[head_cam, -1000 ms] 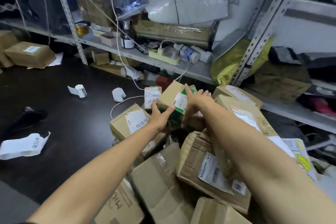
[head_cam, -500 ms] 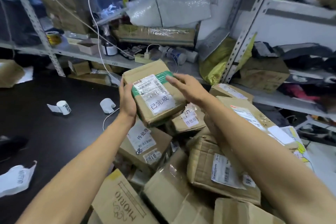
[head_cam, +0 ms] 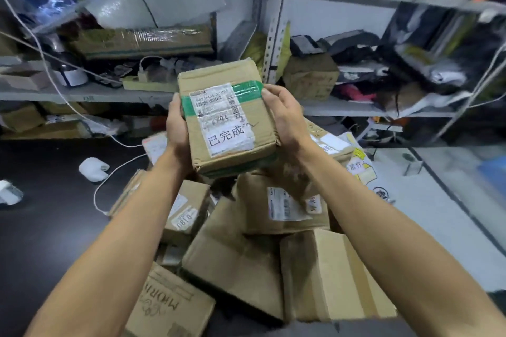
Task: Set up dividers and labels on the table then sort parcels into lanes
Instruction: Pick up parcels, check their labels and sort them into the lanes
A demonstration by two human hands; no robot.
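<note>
While both hands hold it up over the parcel pile [head_cam: 262, 230], the small cardboard parcel [head_cam: 228, 117] sits clear above the heap, its labelled face tilted toward my camera, with the metal shelving [head_cam: 276, 35] behind it. I judge it light and fairly stiff: 2 hands carry it with no visible strain, though the card is creased and its near corner is dented, so it would give under a hard squeeze. Green tape [head_cam: 246, 90] crosses the top under the white label [head_cam: 224, 120], and that glossy band looks slippery, so I would keep taking it by the 2 long side edges, on bare card. My left hand [head_cam: 178, 128] clasps the left edge, thumb on the taped face and fingers hidden beneath. My right hand [head_cam: 284, 117] wraps the right edge, fingertips curled onto the top near the tape. Both forearms reach forward over the pile, converging on the parcel, wrists roughly level. To the pile's left lies dark table [head_cam: 41, 227], where I see no dividers.
</note>
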